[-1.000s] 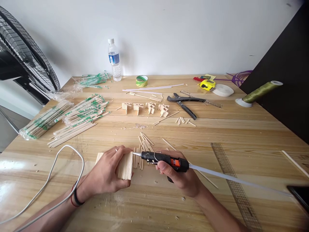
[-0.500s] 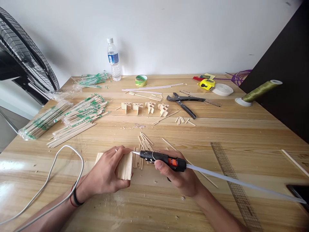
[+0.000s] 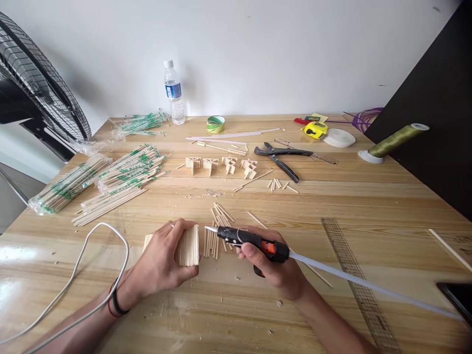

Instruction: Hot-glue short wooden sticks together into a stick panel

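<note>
My left hand (image 3: 162, 253) pinched the block (image 3: 187, 248) between thumb and fingers, slightly left of where it had been. My right hand (image 3: 273, 260) curled its fingers round the glue gun (image 3: 247, 238); its nozzle (image 3: 211, 229), earlier at the block's top corner, stood just apart from it.

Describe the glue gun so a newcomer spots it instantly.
Over the wooden table, near side, is the right hand. It grips the glue gun, nozzle toward the left hand. Unlike the dark cutter beyond, it has an orange patch and a long translucent stick extending behind.
</note>
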The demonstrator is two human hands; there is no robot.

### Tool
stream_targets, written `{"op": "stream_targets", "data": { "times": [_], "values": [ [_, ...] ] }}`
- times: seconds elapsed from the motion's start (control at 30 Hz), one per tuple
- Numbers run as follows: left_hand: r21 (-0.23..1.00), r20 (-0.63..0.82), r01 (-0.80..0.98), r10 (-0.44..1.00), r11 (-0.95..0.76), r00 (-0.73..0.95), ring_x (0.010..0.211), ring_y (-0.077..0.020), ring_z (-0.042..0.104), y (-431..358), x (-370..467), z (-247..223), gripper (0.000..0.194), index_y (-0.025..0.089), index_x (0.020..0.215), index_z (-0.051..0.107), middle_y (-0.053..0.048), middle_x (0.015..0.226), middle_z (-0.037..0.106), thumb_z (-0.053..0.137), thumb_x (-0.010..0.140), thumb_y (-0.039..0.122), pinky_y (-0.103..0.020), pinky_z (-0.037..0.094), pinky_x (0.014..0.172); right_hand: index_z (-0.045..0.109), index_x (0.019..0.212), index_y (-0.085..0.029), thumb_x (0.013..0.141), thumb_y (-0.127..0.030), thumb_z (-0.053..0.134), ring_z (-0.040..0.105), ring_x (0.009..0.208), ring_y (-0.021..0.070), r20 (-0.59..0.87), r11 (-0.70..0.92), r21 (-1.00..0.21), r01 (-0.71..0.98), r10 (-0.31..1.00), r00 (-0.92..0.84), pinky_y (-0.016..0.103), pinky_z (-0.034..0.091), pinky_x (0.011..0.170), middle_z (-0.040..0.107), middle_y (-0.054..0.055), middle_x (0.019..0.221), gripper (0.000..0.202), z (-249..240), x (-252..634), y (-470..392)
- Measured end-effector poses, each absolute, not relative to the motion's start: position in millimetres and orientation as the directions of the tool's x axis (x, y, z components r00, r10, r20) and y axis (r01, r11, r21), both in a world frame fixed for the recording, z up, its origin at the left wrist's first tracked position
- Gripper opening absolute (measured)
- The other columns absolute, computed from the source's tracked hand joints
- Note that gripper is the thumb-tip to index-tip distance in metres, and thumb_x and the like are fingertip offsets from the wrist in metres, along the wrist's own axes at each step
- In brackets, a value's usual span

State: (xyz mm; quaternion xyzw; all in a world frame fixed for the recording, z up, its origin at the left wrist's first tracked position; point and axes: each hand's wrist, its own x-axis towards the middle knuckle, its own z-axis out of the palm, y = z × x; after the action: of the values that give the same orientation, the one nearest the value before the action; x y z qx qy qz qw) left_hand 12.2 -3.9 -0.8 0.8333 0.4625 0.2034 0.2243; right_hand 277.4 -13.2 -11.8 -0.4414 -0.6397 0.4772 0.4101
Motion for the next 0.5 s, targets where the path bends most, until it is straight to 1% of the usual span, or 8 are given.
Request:
{"op": "stream_targets", "data": {
  "times": [0.03, 0.1, 0.17, 0.2, 0.3, 0.37, 0.43, 0.5],
  "values": [
    [0.565, 0.121, 0.705, 0.888, -0.429, 0.443, 0.09, -0.0261, 0.068, -4.0, 12.0, -0.2, 0.051, 0.024, 0.123, 0.048, -0.004, 0.102, 0.068, 0.07, 0.077, 0.023, -0.039, 0.053, 0.077, 0.06, 0.069, -0.021, 0.097, -0.065, 0.057, 0.047, 0.058, 0.0151, 0.122, 0.158, -0.975, 0.156, 0.968, -0.22, 0.031, 0.038, 0.056, 0.056, 0.0, 0.065, 0.052, -13.6, 278.7, -13.7],
    [0.577, 0.102, 0.734, 0.923, -0.358, 0.371, 0.083, -0.0237, 0.067, -4.3, 11.9, 1.7, 0.049, 0.024, 0.122, 0.048, -0.001, 0.095, 0.067, 0.07, 0.078, 0.024, -0.036, 0.052, 0.073, 0.065, 0.074, -0.02, 0.097, -0.066, 0.056, 0.044, 0.052, 0.0134, 0.138, 0.149, -0.98, 0.13, 0.986, -0.089, 0.029, 0.037, 0.05, 0.058, 0.001, 0.066, 0.052, -17.3, 281.0, -14.3],
    [0.59, 0.091, 0.737, 0.934, -0.33, 0.345, 0.078, -0.0215, 0.065, -4.4, 12.5, 4.1, 0.046, 0.024, 0.119, 0.048, 0.001, 0.09, 0.065, 0.071, 0.079, 0.024, -0.033, 0.051, 0.07, 0.067, 0.076, -0.02, 0.097, -0.067, 0.055, 0.043, 0.052, 0.0131, 0.133, 0.127, -0.983, 0.129, 0.99, 0.036, 0.028, 0.035, 0.045, 0.061, 0.002, 0.071, 0.053, -21.1, 282.2, -13.8],
    [0.595, 0.097, 0.732, 0.934, -0.332, 0.344, 0.079, -0.0211, 0.065, -4.2, 13.0, 5.1, 0.045, 0.024, 0.116, 0.048, 0.001, 0.091, 0.064, 0.072, 0.078, 0.025, -0.033, 0.051, 0.071, 0.067, 0.077, -0.02, 0.097, -0.068, 0.054, 0.045, 0.054, 0.0137, 0.128, 0.116, -0.984, 0.135, 0.988, 0.086, 0.027, 0.036, 0.045, 0.062, 0.003, 0.073, 0.053, -22.9, 282.2, -13.2],
    [0.594, 0.176, 0.704, 0.917, -0.389, 0.359, 0.094, -0.0233, 0.065, -2.9, 14.9, 5.6, 0.043, 0.023, 0.111, 0.047, -0.005, 0.109, 0.06, 0.075, 0.077, 0.025, -0.036, 0.054, 0.081, 0.064, 0.079, -0.021, 0.097, -0.068, 0.055, 0.051, 0.063, 0.0168, 0.102, 0.077, -0.987, 0.141, 0.979, 0.18, 0.027, 0.04, 0.049, 0.06, 0.004, 0.074, 0.051, -27.5, 280.2, -10.8],
    [0.583, 0.235, 0.682, 0.895, -0.441, 0.379, 0.103, -0.0249, 0.063, -1.9, 15.8, 3.1, 0.044, 0.022, 0.11, 0.047, -0.008, 0.118, 0.056, 0.076, 0.077, 0.025, -0.038, 0.054, 0.088, 0.063, 0.083, -0.022, 0.097, -0.067, 0.056, 0.049, 0.064, 0.0169, 0.066, 0.04, -0.991, 0.131, 0.977, 0.205, 0.028, 0.04, 0.052, 0.054, 0.001, 0.071, 0.048, -29.0, 278.2, -9.2],
    [0.568, 0.246, 0.674, 0.879, -0.472, 0.408, 0.106, -0.0259, 0.063, -1.2, 16.1, -0.3, 0.047, 0.022, 0.112, 0.046, -0.01, 0.12, 0.054, 0.078, 0.078, 0.027, -0.039, 0.055, 0.09, 0.061, 0.086, -0.022, 0.096, -0.067, 0.058, 0.047, 0.065, 0.0169, 0.04, 0.01, -0.99, 0.14, 0.976, 0.215, 0.03, 0.041, 0.056, 0.05, -0.001, 0.07, 0.046, -28.8, 276.7, -8.1],
    [0.549, 0.237, 0.668, 0.861, -0.502, 0.451, 0.111, -0.0281, 0.064, -1.3, 15.2, -1.7, 0.054, 0.021, 0.119, 0.046, -0.013, 0.126, 0.055, 0.081, 0.08, 0.032, -0.04, 0.056, 0.092, 0.058, 0.084, -0.023, 0.095, -0.068, 0.059, 0.047, 0.065, 0.0169, 0.027, -0.01, -0.986, 0.169, 0.976, 0.217, 0.031, 0.041, 0.06, 0.05, -0.001, 0.07, 0.046, -27.0, 276.1, -7.3]
  ]
}}
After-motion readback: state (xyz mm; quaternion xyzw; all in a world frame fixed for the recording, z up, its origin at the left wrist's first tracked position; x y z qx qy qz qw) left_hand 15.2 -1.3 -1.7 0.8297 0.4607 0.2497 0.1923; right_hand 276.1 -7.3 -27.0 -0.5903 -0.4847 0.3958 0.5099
